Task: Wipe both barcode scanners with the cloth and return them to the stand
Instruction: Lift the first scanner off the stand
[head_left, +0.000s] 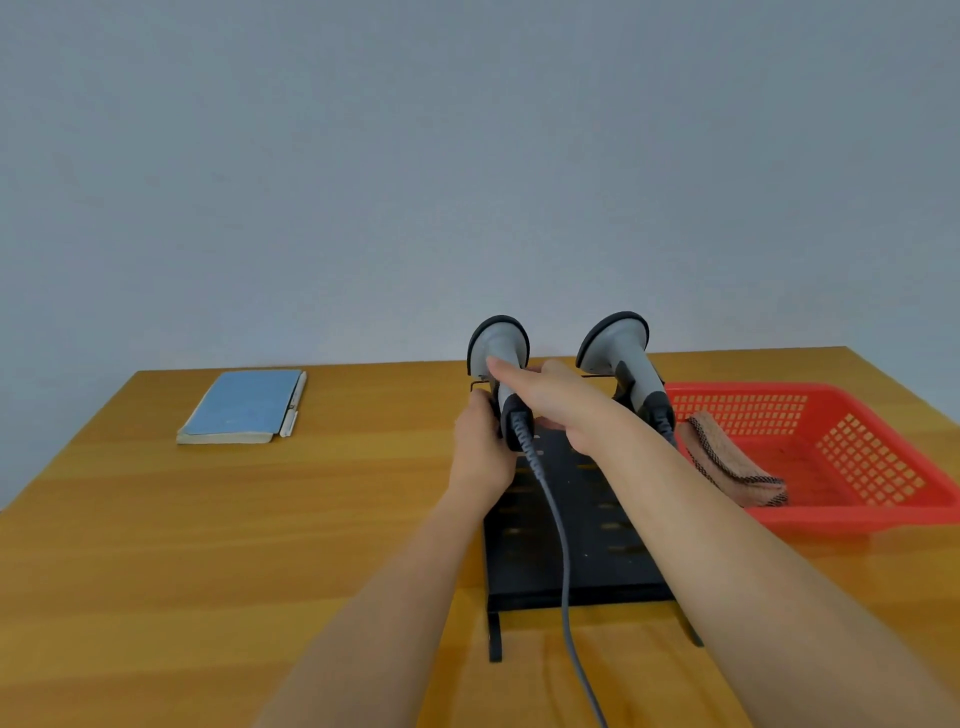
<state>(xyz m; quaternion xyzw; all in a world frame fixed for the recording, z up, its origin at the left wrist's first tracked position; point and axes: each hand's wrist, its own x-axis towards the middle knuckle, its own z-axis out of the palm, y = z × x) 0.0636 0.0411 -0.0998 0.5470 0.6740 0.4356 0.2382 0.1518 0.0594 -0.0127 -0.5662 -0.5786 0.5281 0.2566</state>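
Two grey barcode scanners with black rims stand head-up at the far end of a black stand (582, 561). My left hand (480, 447) grips the handle of the left scanner (498, 345) from the left. My right hand (550, 405) wraps over the same scanner's neck from the right. Its grey cable (558, 525) runs down across the stand toward me. The right scanner (623, 348) sits untouched on the stand's wire rail. A brown checked cloth (727, 462) lies folded over the near left rim of a red basket.
The red plastic basket (852, 447) sits right of the stand on the wooden table (260, 519). A blue notebook (244, 405) with a white pen beside it lies at the far left. A plain grey wall is behind.
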